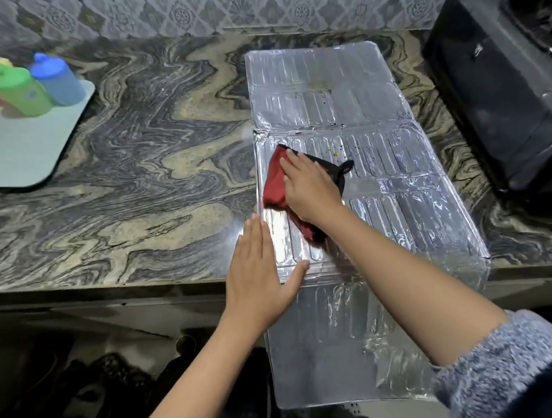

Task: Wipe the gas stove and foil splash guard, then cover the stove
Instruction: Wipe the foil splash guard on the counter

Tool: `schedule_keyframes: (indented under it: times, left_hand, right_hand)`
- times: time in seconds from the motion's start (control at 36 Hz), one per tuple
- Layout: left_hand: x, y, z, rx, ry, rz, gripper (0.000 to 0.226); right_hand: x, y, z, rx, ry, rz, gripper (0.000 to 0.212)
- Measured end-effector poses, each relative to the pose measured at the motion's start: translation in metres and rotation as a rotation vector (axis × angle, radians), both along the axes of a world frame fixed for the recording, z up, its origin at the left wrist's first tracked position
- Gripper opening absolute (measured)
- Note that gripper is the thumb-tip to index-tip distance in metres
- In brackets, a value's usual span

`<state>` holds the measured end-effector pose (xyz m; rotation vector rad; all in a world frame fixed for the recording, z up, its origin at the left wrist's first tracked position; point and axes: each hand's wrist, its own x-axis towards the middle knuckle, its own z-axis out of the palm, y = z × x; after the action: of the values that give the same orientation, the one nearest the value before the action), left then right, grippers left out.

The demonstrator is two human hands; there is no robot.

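Foil (403, 216) is what worries me here. The sheet lies unfolded on the counter (131, 195), and its nearest panel juts past the counter's front edge with nothing under it. If I lean on that part, or drag the cloth (274, 185) hard toward myself, I judge the panel could fold down at its crease or the whole sheet could skid off. The embossed ridges might also snag the cloth and tear. The specks (334, 151) just beyond my right hand (311, 188) could smear rather than lift, or get swept onto the counter.

My right hand lies flat on the red-and-black cloth, fingers straight and close together. It presses the cloth onto the middle panel near the sheet's left edge, and nothing curls round the cloth. My left hand (260, 271) is palm down at the foil's near-left part, just by the counter's front edge. Its fingers are straight and together along the foil's left border, and the thumb is spread out onto the foil itself, pinning the sheet. The two hands are near each other but not touching, and the cloth's lower tip reaches down between them.

The stove (499, 93) stands just right of the foil, well apart from both hands. It is dark and blurred, so I cannot tell how clean it is.
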<state>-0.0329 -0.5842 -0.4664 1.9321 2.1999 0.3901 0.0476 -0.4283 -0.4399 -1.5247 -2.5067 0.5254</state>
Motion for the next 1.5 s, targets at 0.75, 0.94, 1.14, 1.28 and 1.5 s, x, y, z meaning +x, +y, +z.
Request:
schedule_keyframes:
  times: [0.75, 0.94, 1.14, 1.28, 1.5]
  left_hand:
    - [-0.01, 0.1, 0.011, -0.08, 0.016, 0.028, 0.086]
    - [-0.008, 0.1, 0.003, -0.071, 0.051, 0.026, 0.083]
    - [-0.009, 0.1, 0.001, -0.049, 0.053, 0.032, 0.08]
    - [-0.01, 0.101, -0.001, -0.051, 0.057, 0.028, 0.082]
    - [-0.011, 0.102, -0.001, -0.06, 0.052, 0.021, 0.084]
  right_hand:
    - [0.12, 0.021, -0.01, 0.04, 0.018, -0.3, 0.048]
    - [0.151, 0.042, -0.014, 0.064, -0.006, -0.479, 0.048]
    - [0.162, 0.093, -0.01, 0.047, -0.002, -0.48, 0.049]
    - [0.142, 0.101, -0.009, 0.032, -0.061, -0.362, 0.052]
    - [0.1, 0.096, -0.01, 0.067, -0.062, -0.167, 0.053]
